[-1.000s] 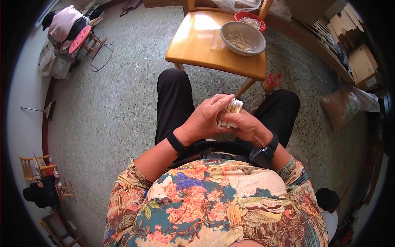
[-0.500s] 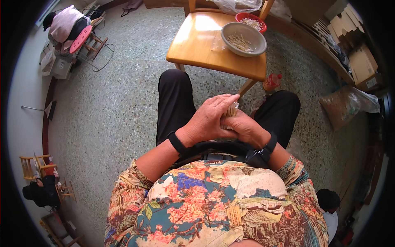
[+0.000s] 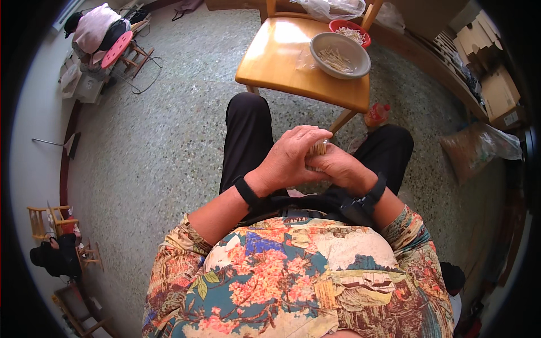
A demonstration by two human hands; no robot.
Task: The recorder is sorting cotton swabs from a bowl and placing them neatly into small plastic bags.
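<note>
A bundle of cotton swabs [image 3: 319, 148], thin wooden sticks with white tips, is gripped between my two hands above my lap. My left hand [image 3: 288, 159] presses on its left side, fingers together and curved over the top. From the right, my right hand [image 3: 345, 169] wraps around the bundle, its thumb lying across the front. Most of the sticks are hidden by my palms and fingers. Beyond my knees, a grey bowl [image 3: 362, 61] with loose swabs stands on a wooden chair [image 3: 276, 59]. Behind it is a red bowl [image 3: 367, 39] with more white-tipped swabs.
A clear plastic bag [image 3: 332, 8] lies at the chair's back. Beside a chair leg stands a red-labelled bottle [image 3: 376, 115]. Cardboard boxes [image 3: 499, 93] and a filled sack [image 3: 470, 149] are at the right. Other people sit at the left [image 3: 59, 254] and lower right.
Both hands stay around the swab bundle, shifting only slightly; a little less of the sticks shows between them. The chair and bowls appear slightly further right as the view turns.
</note>
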